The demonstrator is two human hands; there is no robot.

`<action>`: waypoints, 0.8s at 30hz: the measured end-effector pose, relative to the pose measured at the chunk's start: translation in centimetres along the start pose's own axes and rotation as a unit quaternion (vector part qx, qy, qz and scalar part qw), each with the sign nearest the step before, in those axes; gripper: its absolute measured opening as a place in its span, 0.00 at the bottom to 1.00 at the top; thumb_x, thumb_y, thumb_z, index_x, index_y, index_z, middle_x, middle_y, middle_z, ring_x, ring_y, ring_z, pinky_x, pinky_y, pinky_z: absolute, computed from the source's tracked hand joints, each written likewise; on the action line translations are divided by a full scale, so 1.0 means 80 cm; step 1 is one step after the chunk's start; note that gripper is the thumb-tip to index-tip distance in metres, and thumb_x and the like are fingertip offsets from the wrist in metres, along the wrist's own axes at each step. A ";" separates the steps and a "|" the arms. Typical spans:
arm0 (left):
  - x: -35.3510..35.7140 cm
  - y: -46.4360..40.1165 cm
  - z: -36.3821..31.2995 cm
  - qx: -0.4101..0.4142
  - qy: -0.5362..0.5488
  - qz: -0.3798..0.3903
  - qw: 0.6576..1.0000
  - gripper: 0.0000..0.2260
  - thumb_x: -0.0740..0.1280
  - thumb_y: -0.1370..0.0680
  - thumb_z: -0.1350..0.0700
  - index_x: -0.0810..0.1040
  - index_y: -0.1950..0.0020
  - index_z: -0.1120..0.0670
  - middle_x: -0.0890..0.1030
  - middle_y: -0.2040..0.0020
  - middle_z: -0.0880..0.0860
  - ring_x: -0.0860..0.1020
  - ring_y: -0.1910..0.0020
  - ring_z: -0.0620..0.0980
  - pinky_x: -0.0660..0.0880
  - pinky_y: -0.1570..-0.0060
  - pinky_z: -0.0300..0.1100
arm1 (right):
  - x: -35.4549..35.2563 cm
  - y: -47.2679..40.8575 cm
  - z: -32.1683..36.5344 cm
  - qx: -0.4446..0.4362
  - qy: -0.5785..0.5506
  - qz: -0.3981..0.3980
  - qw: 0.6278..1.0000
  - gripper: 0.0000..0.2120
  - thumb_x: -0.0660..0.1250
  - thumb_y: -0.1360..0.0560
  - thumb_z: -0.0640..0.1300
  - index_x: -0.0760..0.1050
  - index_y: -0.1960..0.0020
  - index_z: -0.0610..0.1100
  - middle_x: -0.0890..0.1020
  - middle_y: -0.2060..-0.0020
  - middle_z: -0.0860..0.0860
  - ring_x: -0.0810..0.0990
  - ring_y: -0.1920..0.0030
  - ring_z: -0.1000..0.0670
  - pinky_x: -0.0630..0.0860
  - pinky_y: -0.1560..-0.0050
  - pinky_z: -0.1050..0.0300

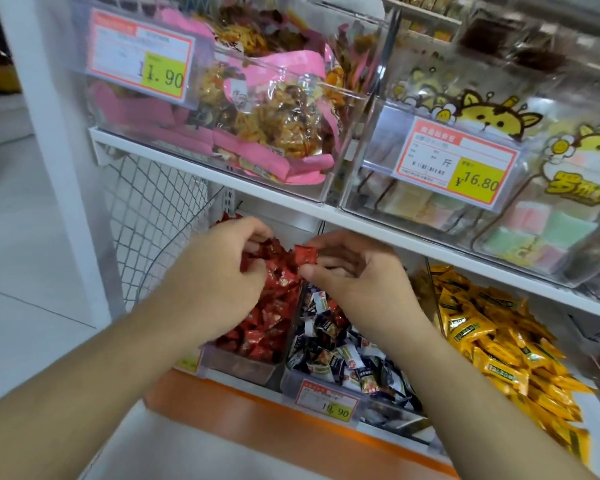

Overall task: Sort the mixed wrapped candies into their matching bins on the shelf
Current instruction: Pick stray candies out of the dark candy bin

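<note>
Three clear bins sit side by side on the lower shelf. The left bin holds red wrapped candies. The middle bin holds dark blue and white candies with a few red ones mixed in. The right bin holds yellow candies. My right hand hovers over the middle bin and pinches a single red candy between thumb and fingers. My left hand is over the red bin with its fingers curled into the red candies.
The upper shelf carries a bin of pink snack packs and a bin of pastel sweets in cartoon bags, both overhanging my hands. A wire mesh panel closes the left side. Price tags hang on the bin fronts.
</note>
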State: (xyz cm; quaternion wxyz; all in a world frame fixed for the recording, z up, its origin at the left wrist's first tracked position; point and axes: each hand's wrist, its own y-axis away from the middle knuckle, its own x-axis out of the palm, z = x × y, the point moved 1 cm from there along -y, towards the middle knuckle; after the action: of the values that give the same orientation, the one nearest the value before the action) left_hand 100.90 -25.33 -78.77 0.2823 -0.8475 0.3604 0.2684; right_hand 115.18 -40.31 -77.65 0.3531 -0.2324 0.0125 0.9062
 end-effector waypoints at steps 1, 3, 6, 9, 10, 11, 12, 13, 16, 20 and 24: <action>-0.007 -0.001 0.005 -0.015 0.002 -0.016 1.000 0.17 0.67 0.20 0.59 0.77 0.35 0.40 0.79 0.41 0.38 0.76 0.41 0.36 0.68 0.47 0.30 | 0.006 -0.003 0.004 -0.004 0.016 0.009 1.000 0.13 0.80 0.28 0.48 0.83 0.46 0.58 0.86 0.53 0.55 0.84 0.53 0.53 0.82 0.48 0.59; -0.015 0.002 0.009 -0.021 -0.012 -0.028 0.999 0.18 0.66 0.20 0.60 0.78 0.34 0.42 0.79 0.40 0.39 0.76 0.42 0.36 0.67 0.46 0.28 | 0.011 -0.006 0.005 -0.006 0.059 0.026 0.998 0.16 0.78 0.27 0.53 0.81 0.42 0.64 0.84 0.50 0.60 0.83 0.52 0.57 0.81 0.48 0.61; -0.012 0.008 0.006 0.009 -0.037 0.005 0.999 0.18 0.67 0.19 0.57 0.76 0.31 0.41 0.76 0.36 0.37 0.76 0.47 0.33 0.68 0.47 0.29 | -0.008 -0.005 -0.009 0.006 0.105 0.008 0.994 0.12 0.72 0.22 0.52 0.79 0.41 0.65 0.84 0.47 0.64 0.81 0.48 0.62 0.77 0.50 0.68; 0.002 0.010 -0.002 0.057 -0.052 0.069 0.995 0.19 0.66 0.17 0.51 0.71 0.26 0.39 0.71 0.28 0.34 0.78 0.47 0.32 0.71 0.43 0.29 | -0.037 -0.001 -0.042 0.020 0.176 -0.052 0.983 0.12 0.69 0.19 0.42 0.81 0.43 0.59 0.85 0.49 0.62 0.81 0.48 0.64 0.75 0.55 0.73; 0.009 0.010 -0.004 0.074 -0.058 0.090 0.992 0.21 0.65 0.17 0.49 0.68 0.24 0.38 0.68 0.25 0.34 0.78 0.41 0.35 0.70 0.37 0.32 | -0.043 0.000 -0.053 0.027 0.205 -0.052 0.977 0.13 0.68 0.19 0.40 0.80 0.43 0.58 0.84 0.49 0.62 0.81 0.48 0.64 0.76 0.53 0.72; 0.015 0.011 -0.006 0.086 -0.067 0.109 0.988 0.22 0.64 0.16 0.47 0.65 0.22 0.37 0.65 0.23 0.33 0.74 0.33 0.37 0.67 0.33 0.33 | -0.046 0.001 -0.062 0.035 0.228 -0.037 0.972 0.14 0.68 0.20 0.39 0.80 0.43 0.57 0.84 0.50 0.61 0.81 0.49 0.64 0.77 0.50 0.70; 0.021 0.012 -0.009 0.096 -0.077 0.126 0.984 0.24 0.63 0.16 0.45 0.62 0.21 0.37 0.62 0.22 0.33 0.70 0.28 0.37 0.63 0.31 0.33 | -0.047 0.001 -0.070 0.043 0.244 -0.011 0.969 0.14 0.68 0.20 0.38 0.80 0.44 0.57 0.84 0.51 0.61 0.80 0.49 0.65 0.78 0.50 0.69; 0.028 0.013 -0.009 0.105 -0.089 0.143 0.980 0.25 0.62 0.16 0.44 0.59 0.19 0.38 0.58 0.20 0.32 0.65 0.25 0.37 0.60 0.31 0.33 | -0.045 0.001 -0.076 0.053 0.254 0.018 0.966 0.13 0.68 0.20 0.38 0.80 0.44 0.56 0.83 0.51 0.61 0.80 0.50 0.66 0.77 0.51 0.69; 0.041 0.018 -0.008 0.111 -0.117 0.177 0.971 0.28 0.60 0.15 0.42 0.53 0.17 0.39 0.51 0.18 0.32 0.58 0.22 0.36 0.53 0.30 0.30 | -0.035 -0.002 -0.089 0.069 0.323 0.098 0.939 0.14 0.72 0.21 0.43 0.80 0.39 0.57 0.82 0.47 0.63 0.78 0.49 0.65 0.72 0.48 0.73; 0.044 0.015 -0.003 0.105 -0.105 0.181 0.972 0.28 0.61 0.16 0.41 0.55 0.17 0.38 0.51 0.19 0.31 0.57 0.21 0.36 0.56 0.25 0.35 | -0.037 -0.016 -0.099 0.080 0.377 0.137 0.913 0.19 0.75 0.23 0.43 0.79 0.35 0.58 0.81 0.44 0.62 0.76 0.45 0.61 0.68 0.44 0.70; 0.046 0.013 0.000 0.109 -0.097 0.176 0.974 0.27 0.61 0.16 0.42 0.56 0.18 0.38 0.53 0.19 0.31 0.59 0.21 0.36 0.58 0.25 0.36 | -0.035 -0.023 -0.109 0.060 0.408 0.144 0.899 0.17 0.74 0.24 0.38 0.83 0.42 0.57 0.83 0.50 0.63 0.78 0.48 0.62 0.66 0.52 0.76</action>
State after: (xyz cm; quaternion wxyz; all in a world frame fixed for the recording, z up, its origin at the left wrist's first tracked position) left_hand 102.27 -27.66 -81.47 0.3554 -0.7049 0.5016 0.3538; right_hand 121.78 -42.38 -83.97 0.1957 -0.5562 0.2432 0.7702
